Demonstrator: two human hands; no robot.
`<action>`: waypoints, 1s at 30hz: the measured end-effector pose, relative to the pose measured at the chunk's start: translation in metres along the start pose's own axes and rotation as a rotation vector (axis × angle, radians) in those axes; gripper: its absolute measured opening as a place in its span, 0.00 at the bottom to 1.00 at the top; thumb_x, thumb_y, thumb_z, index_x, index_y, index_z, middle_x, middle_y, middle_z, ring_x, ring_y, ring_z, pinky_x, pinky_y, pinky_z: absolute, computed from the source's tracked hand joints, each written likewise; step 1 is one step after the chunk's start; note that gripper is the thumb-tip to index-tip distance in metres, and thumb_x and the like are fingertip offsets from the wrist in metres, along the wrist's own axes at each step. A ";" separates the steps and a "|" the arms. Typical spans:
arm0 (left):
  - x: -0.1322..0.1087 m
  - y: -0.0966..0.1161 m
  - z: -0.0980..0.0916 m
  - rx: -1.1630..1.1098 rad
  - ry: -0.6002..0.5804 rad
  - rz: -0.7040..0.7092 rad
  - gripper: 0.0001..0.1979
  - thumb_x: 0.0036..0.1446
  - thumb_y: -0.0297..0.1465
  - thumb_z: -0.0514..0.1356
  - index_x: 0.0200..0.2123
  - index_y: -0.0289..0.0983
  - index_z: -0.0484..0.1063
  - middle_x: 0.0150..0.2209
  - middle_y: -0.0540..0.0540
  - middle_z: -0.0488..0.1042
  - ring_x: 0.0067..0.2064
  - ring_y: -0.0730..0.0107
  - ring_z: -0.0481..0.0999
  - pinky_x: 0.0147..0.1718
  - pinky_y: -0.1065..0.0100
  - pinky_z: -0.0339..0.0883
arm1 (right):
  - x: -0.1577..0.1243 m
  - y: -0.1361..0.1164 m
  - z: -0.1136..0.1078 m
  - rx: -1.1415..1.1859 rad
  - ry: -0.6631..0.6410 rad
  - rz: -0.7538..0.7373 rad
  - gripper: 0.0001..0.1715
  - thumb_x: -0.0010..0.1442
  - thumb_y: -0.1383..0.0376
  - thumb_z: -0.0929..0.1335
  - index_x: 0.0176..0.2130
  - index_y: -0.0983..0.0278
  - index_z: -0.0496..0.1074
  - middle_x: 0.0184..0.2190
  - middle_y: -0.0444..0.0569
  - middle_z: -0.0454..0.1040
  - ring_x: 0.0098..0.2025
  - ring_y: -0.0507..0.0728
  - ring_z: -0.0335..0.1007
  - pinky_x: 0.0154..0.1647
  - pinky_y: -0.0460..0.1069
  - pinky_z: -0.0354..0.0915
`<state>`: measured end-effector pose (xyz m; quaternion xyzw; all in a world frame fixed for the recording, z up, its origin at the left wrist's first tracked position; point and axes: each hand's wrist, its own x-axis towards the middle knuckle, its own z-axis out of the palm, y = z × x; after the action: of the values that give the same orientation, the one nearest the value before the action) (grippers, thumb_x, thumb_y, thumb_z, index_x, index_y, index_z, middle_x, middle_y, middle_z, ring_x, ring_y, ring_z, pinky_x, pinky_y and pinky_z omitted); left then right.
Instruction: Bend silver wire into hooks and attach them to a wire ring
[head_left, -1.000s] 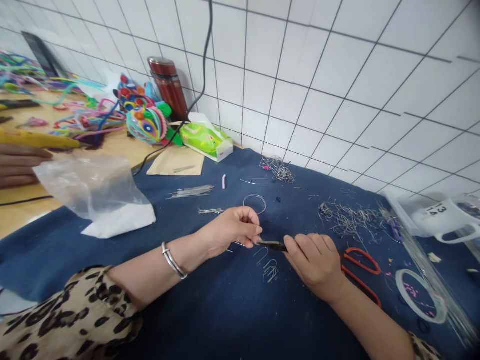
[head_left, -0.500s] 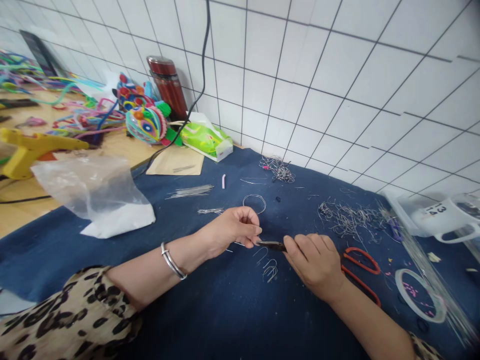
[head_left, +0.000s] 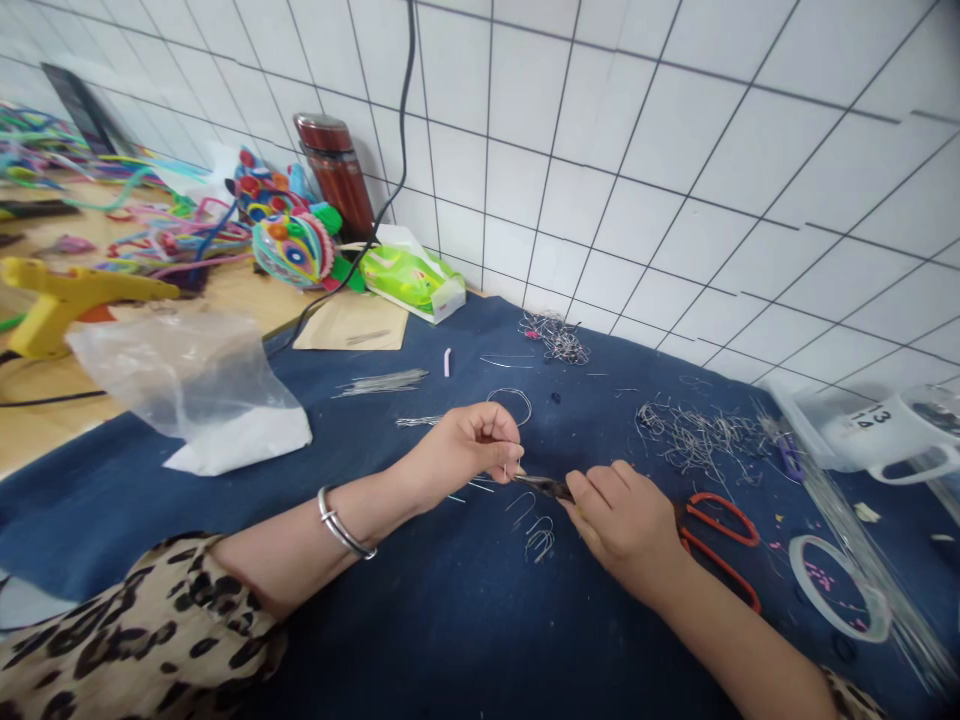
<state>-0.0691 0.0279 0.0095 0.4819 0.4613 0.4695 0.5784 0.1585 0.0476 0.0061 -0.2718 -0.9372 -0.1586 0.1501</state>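
My left hand [head_left: 471, 450] pinches a thin piece of wire [head_left: 517, 468] just above the blue cloth [head_left: 420, 620]. My right hand [head_left: 624, 522] is closed round small dark pliers [head_left: 546, 487], whose tip meets the wire at my left fingertips. A few bent wire hooks [head_left: 538, 540] lie on the cloth right below the pliers. A wire ring [head_left: 510, 397] lies just behind my left hand.
Red-handled scissors [head_left: 716, 540] lie right of my right hand. Wire scraps [head_left: 694, 435] and straight wires [head_left: 382, 382] are scattered on the cloth. A plastic bag [head_left: 199, 390], a yellow glue gun [head_left: 67, 295], colourful craft pieces [head_left: 292, 250], a brown flask [head_left: 337, 175] and a white mug [head_left: 892, 435] stand around.
My left hand lifted slightly and the pliers tilted up with it. Another person's hand at the far left edge withdrew, and the yellow glue gun now rests on its stand.
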 end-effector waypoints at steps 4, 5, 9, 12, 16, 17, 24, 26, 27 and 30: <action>0.000 0.002 -0.002 0.138 -0.050 0.068 0.05 0.50 0.28 0.60 0.29 0.33 0.65 0.23 0.51 0.71 0.25 0.77 0.70 0.26 0.71 0.66 | 0.002 -0.002 0.002 0.169 -0.064 0.078 0.10 0.59 0.62 0.62 0.38 0.64 0.69 0.29 0.47 0.67 0.32 0.53 0.58 0.33 0.48 0.56; -0.001 0.002 -0.003 0.177 -0.063 0.091 0.05 0.51 0.28 0.59 0.28 0.34 0.65 0.23 0.51 0.70 0.25 0.77 0.70 0.26 0.72 0.65 | 0.002 -0.003 0.002 0.212 -0.072 0.096 0.10 0.59 0.62 0.63 0.38 0.63 0.69 0.29 0.47 0.68 0.32 0.53 0.59 0.33 0.48 0.56; -0.003 0.002 -0.004 0.313 -0.086 0.160 0.03 0.52 0.28 0.58 0.28 0.34 0.66 0.22 0.52 0.68 0.25 0.78 0.66 0.25 0.74 0.61 | 0.003 -0.002 0.001 0.364 -0.106 0.150 0.09 0.57 0.63 0.64 0.38 0.63 0.70 0.29 0.47 0.69 0.33 0.52 0.63 0.35 0.47 0.58; -0.005 0.004 -0.004 0.381 -0.104 0.183 0.03 0.53 0.28 0.57 0.28 0.34 0.67 0.23 0.51 0.68 0.25 0.78 0.66 0.25 0.74 0.60 | 0.004 -0.001 -0.002 0.470 -0.162 0.183 0.08 0.55 0.62 0.66 0.37 0.62 0.70 0.29 0.46 0.69 0.33 0.52 0.64 0.34 0.46 0.59; -0.007 0.008 -0.003 0.490 -0.159 0.233 0.03 0.52 0.27 0.57 0.28 0.34 0.69 0.23 0.51 0.69 0.25 0.77 0.66 0.24 0.75 0.59 | 0.006 0.002 -0.006 0.601 -0.288 0.217 0.05 0.55 0.62 0.66 0.33 0.61 0.70 0.27 0.43 0.68 0.30 0.50 0.64 0.31 0.45 0.59; -0.007 0.009 -0.003 0.524 -0.170 0.251 0.03 0.52 0.27 0.57 0.28 0.34 0.69 0.23 0.51 0.69 0.25 0.78 0.66 0.24 0.75 0.59 | 0.006 0.003 -0.006 0.628 -0.317 0.225 0.05 0.55 0.62 0.66 0.32 0.61 0.70 0.26 0.42 0.68 0.29 0.50 0.64 0.30 0.44 0.58; -0.009 0.014 -0.002 0.620 -0.194 0.332 0.05 0.53 0.27 0.57 0.27 0.34 0.71 0.26 0.49 0.72 0.28 0.76 0.69 0.28 0.75 0.62 | 0.008 0.006 -0.009 0.750 -0.392 0.279 0.05 0.54 0.62 0.67 0.31 0.61 0.71 0.25 0.41 0.68 0.27 0.49 0.63 0.28 0.45 0.57; -0.009 0.014 -0.001 0.615 -0.203 0.330 0.05 0.53 0.28 0.57 0.28 0.34 0.71 0.26 0.49 0.72 0.28 0.76 0.69 0.28 0.75 0.62 | 0.008 0.006 -0.009 0.778 -0.401 0.286 0.04 0.53 0.63 0.67 0.32 0.60 0.71 0.25 0.41 0.68 0.27 0.49 0.63 0.28 0.44 0.57; -0.009 0.013 -0.001 0.610 -0.206 0.326 0.04 0.53 0.28 0.57 0.28 0.34 0.71 0.26 0.49 0.72 0.28 0.77 0.69 0.28 0.75 0.62 | 0.008 0.006 -0.009 0.791 -0.402 0.287 0.05 0.53 0.63 0.67 0.32 0.60 0.71 0.25 0.41 0.68 0.27 0.49 0.63 0.28 0.44 0.57; -0.008 0.010 0.000 0.578 -0.191 0.282 0.04 0.53 0.27 0.57 0.27 0.34 0.70 0.25 0.49 0.71 0.27 0.77 0.68 0.27 0.75 0.62 | 0.008 0.006 -0.008 0.806 -0.397 0.281 0.05 0.53 0.62 0.67 0.32 0.60 0.71 0.26 0.41 0.68 0.27 0.49 0.63 0.28 0.44 0.57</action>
<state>-0.0714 0.0212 0.0197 0.7267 0.4479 0.3474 0.3881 0.1566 0.0530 0.0178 -0.3412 -0.8887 0.2950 0.0819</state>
